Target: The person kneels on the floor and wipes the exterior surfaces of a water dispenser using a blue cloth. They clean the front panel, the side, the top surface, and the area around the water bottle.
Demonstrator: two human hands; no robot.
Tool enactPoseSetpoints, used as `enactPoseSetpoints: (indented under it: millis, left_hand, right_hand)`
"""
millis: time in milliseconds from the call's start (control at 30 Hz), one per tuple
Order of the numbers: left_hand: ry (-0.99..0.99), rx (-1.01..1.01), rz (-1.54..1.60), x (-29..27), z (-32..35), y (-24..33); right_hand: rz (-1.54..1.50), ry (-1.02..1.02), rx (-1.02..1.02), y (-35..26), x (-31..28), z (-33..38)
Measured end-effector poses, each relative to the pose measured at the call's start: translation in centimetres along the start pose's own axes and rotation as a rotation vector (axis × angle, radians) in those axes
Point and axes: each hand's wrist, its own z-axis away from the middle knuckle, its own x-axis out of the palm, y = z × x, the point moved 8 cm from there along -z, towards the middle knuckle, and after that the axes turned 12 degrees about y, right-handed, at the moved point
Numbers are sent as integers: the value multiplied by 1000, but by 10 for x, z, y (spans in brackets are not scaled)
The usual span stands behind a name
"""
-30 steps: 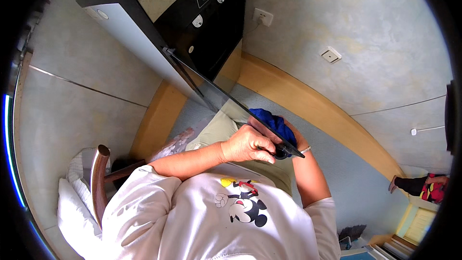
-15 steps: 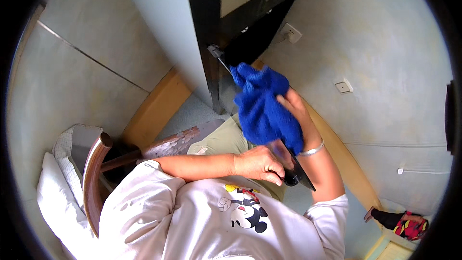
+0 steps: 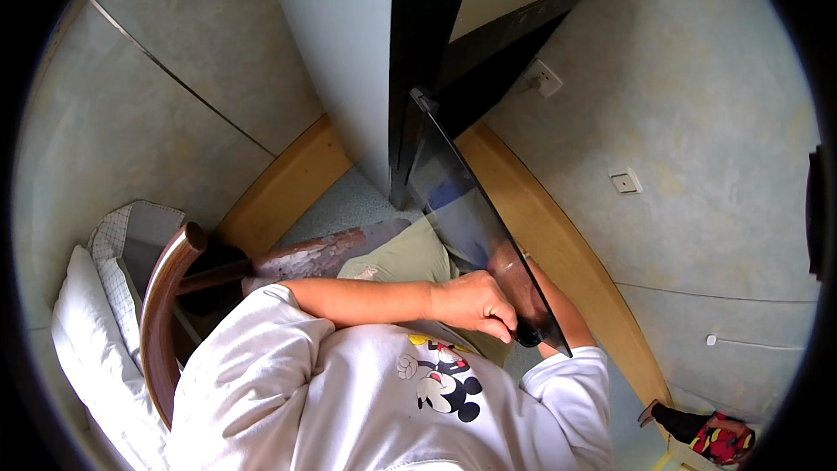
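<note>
- Wooden chair with a curved brown back [image 3: 166, 296] stands at the left, beside a white pillow [image 3: 87, 358]
- Left hand [image 3: 475, 303] is curled shut, pinching the lower edge of the dark see-through glass panel [image 3: 471, 218]
- Glass panel leans out from the tall black cabinet [image 3: 427, 52]
- Right hand [image 3: 514, 275] shows dimly behind the glass; cannot tell its grip

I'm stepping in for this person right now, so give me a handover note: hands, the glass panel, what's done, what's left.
Left hand: closed on the lower edge of the dark glass panel.
Right hand: behind the panel, seen through it; its grip is unclear.
Panel: tilted, upper end by the black appliance, lower end over the lap.
Done: panel is held off the floor.
Left: setting it down; nothing more shows.
</note>
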Motion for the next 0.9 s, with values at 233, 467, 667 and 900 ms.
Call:
enactPoseSetpoints:
  millis: [233, 467, 667, 900]
  left_hand:
    - [8, 16, 21, -2, 0, 6]
    - [80, 70, -6, -9, 1, 4]
    - [103, 94, 78, -2, 3, 0]
    - [85, 38, 71, -2, 3, 1]
  right_hand:
    - [118, 5, -13, 18, -36, 113]
    - [-56, 301, -377, -97, 17, 147]
    - [280, 243, -378, -122, 46, 53]
    - [103, 161, -85, -34, -15, 7]
